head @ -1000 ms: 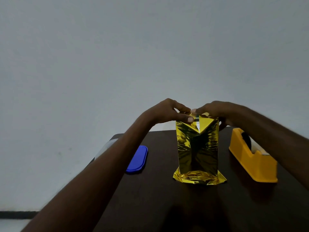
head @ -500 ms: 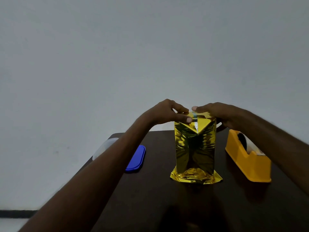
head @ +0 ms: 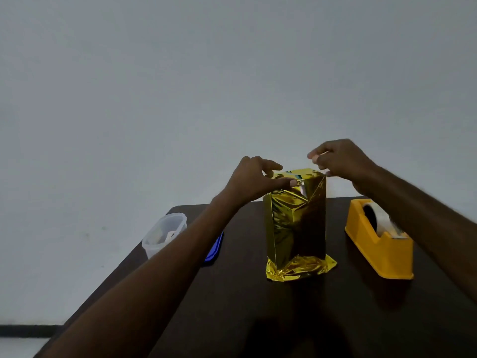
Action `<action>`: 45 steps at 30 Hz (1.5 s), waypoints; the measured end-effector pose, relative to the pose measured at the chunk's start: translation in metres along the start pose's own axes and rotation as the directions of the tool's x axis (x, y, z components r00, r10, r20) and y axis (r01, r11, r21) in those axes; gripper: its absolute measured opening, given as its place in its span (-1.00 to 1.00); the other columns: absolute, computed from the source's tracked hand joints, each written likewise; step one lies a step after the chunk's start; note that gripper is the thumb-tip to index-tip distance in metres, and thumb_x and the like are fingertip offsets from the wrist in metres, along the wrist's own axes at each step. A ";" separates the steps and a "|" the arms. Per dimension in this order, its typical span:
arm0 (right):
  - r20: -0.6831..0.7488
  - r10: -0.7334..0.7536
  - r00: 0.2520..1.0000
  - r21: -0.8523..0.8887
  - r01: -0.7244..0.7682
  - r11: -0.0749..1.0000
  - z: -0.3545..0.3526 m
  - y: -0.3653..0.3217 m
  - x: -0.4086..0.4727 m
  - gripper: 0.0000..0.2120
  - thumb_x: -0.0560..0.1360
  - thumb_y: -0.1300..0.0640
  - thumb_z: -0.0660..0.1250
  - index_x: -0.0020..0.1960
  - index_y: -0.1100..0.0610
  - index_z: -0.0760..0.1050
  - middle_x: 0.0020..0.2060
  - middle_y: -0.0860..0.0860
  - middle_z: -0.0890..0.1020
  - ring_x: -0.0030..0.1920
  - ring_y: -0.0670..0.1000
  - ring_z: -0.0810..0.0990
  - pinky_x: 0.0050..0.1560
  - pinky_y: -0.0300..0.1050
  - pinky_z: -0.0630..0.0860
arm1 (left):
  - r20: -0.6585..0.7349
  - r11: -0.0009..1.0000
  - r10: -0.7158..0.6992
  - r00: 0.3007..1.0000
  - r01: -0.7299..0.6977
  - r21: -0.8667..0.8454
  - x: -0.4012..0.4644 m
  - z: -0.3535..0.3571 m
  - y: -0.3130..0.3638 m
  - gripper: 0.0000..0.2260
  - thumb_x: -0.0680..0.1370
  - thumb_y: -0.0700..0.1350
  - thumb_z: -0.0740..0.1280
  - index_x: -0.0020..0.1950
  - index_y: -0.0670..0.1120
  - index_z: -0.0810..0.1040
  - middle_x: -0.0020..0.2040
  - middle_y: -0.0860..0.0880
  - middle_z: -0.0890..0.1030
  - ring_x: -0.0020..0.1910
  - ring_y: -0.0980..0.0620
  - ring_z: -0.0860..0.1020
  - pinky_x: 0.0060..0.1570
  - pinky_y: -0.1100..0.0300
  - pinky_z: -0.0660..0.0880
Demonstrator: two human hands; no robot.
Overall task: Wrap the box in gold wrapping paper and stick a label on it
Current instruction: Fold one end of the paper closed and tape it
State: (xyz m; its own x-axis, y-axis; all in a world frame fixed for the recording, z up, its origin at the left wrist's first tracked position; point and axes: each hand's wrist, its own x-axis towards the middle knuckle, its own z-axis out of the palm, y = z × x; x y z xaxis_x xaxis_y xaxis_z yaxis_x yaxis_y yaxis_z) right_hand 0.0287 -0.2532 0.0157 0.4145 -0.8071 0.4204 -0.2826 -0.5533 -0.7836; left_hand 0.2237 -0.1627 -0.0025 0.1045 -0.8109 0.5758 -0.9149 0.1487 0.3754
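At frame centre the gold-wrapped box stands upright on the table. The left hand pinches its top fold; the right hand, fingers curled, may hold something—unclear. Letting go risks the fold springing open.

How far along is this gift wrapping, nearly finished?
Partway. Done: gold paper already sheathes the upright box's sides. In hand: the left hand pinches the top fold while the right hand hovers above it. Left: the bottom paper is loose and crumpled, tape waits in the yellow dispenser, and no label shows.
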 end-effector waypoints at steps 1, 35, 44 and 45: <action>-0.034 -0.081 0.996 -0.031 0.080 0.996 -0.003 -0.003 0.000 -0.84 0.55 0.26 0.29 0.04 0.17 0.64 0.01 0.06 0.67 0.02 0.04 0.61 0.01 -0.04 0.56 | -0.072 0.999 0.006 0.997 -0.003 0.052 -0.002 0.005 -0.002 -0.43 0.32 0.40 0.41 0.15 0.06 0.67 -0.09 0.10 0.65 -0.10 0.18 0.55 -0.24 0.31 0.42; 0.018 -0.481 0.877 -0.791 0.307 0.530 0.047 0.025 -0.056 -0.39 0.32 -0.25 0.14 0.17 0.14 0.49 0.10 0.08 0.64 0.44 0.27 0.30 0.46 0.35 0.07 | -0.174 0.946 0.276 0.945 -0.235 0.225 -0.027 0.000 -0.015 -0.68 0.41 -0.11 0.53 0.15 0.00 0.62 0.16 0.01 0.57 0.18 -0.03 0.44 0.13 0.03 0.44; -0.014 -0.435 0.900 -0.378 0.398 0.836 0.025 0.036 -0.055 -0.42 0.30 -0.01 0.25 0.30 0.10 0.48 0.48 0.12 0.34 0.56 0.18 0.11 0.45 0.23 0.10 | -0.192 0.962 0.249 0.949 -0.265 -0.061 -0.010 -0.025 0.030 -0.94 0.45 -0.10 0.49 -0.10 0.01 0.73 -0.15 0.11 0.70 -0.08 0.22 0.57 -0.02 0.26 0.47; -0.015 -0.400 0.916 -0.324 0.375 0.869 0.024 0.034 -0.057 -0.41 0.30 0.02 0.26 0.32 0.10 0.48 0.50 0.10 0.32 0.56 0.16 0.13 0.43 0.23 0.15 | -0.172 0.960 0.260 0.950 -0.273 -0.058 -0.007 -0.027 0.033 -0.95 0.45 -0.10 0.49 -0.10 0.01 0.73 -0.18 0.11 0.70 -0.09 0.23 0.59 -0.02 0.25 0.49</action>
State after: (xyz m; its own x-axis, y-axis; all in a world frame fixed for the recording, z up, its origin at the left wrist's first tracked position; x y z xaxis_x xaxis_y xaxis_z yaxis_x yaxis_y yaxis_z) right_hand 0.0159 -0.2210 -0.0457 0.4804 -0.5210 0.7055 -0.3704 -0.8497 -0.3753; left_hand 0.2031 -0.1366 0.0251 -0.0714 -0.6345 0.7696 -0.8844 0.3971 0.2452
